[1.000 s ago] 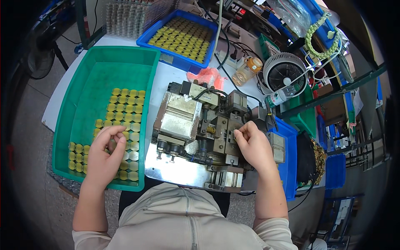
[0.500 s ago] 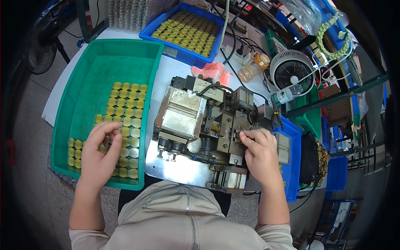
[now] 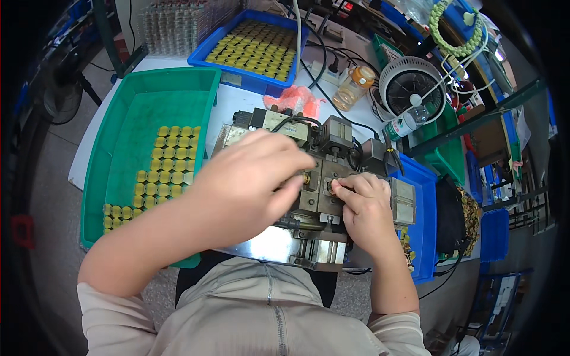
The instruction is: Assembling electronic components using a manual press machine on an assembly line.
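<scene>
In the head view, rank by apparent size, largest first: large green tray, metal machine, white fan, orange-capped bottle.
1. Large green tray and metal machine: too close to rank, both partly covered
2. White fan
3. Orange-capped bottle

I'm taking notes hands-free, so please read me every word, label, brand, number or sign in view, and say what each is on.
No text is legible, so there is nothing to quote.
Label on the clear plastic bottle: too small to read.
Pale sticker on the blue tray of yellow pieces: too blurred to read.
Small marking on the machine: too small to read.
</scene>
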`<action>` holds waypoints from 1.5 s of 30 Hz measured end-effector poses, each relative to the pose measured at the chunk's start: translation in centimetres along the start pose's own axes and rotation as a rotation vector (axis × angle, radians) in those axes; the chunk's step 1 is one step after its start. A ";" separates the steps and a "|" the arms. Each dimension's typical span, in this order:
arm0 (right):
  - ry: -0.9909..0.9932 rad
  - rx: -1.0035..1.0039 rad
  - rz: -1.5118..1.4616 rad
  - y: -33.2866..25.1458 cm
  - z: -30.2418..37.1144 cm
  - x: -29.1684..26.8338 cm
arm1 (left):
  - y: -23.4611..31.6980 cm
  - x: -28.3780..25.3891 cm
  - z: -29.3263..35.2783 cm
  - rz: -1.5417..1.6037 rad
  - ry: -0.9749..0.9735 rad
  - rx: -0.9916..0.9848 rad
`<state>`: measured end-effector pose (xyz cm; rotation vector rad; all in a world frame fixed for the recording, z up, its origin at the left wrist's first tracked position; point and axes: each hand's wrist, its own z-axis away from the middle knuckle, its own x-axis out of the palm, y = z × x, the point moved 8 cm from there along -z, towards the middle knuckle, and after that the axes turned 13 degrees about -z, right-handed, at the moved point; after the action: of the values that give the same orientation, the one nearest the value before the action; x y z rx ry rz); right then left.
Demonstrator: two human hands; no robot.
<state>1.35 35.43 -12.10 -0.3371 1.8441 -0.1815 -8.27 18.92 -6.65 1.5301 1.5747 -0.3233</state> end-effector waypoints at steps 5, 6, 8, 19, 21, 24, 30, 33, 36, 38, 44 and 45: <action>0.094 0.009 -0.067 0.9 0.7 -0.7 | 0.9 3.1 -2.0 0.030 -0.020 0.006; 0.096 0.012 -0.070 1.0 0.8 -0.7 | 1.0 3.2 -1.9 0.030 -0.024 0.007; 0.098 0.050 -0.109 1.3 0.6 -0.7 | 0.8 2.2 -1.4 0.055 -0.005 -0.030; -0.040 0.092 -0.138 1.9 -0.9 0.2 | -1.1 -1.4 4.0 0.253 0.004 -0.300; -0.045 0.079 -0.141 1.8 -1.1 0.0 | -1.3 -1.6 4.6 0.269 0.010 -0.344; 0.069 0.060 -0.187 1.5 -1.4 -2.1 | -1.3 -1.5 5.1 0.313 0.006 -0.356; 0.273 0.008 -0.480 -3.5 -0.4 -5.3 | 0.7 1.1 5.2 0.631 -0.075 -0.452; 0.390 -0.074 -0.456 -6.7 1.2 -5.1 | 2.9 3.1 5.5 0.986 -0.032 -0.558; 0.535 -0.087 -0.469 -8.2 2.8 -5.4 | 4.1 4.7 6.1 1.360 -0.024 -0.661; 0.532 -0.101 -0.453 -8.8 3.2 -5.2 | 4.4 4.9 6.4 1.379 -0.092 -0.644; 0.430 0.004 -0.692 -8.0 3.3 -5.4 | 4.6 4.4 7.0 1.333 -0.139 -0.516; 0.396 0.043 -0.776 -7.6 3.3 -5.3 | 4.6 4.1 7.0 1.311 -0.130 -0.478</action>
<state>6.90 30.11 -6.04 -1.0376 2.0008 -0.8675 -0.62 17.62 -11.81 1.7431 0.2679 0.6309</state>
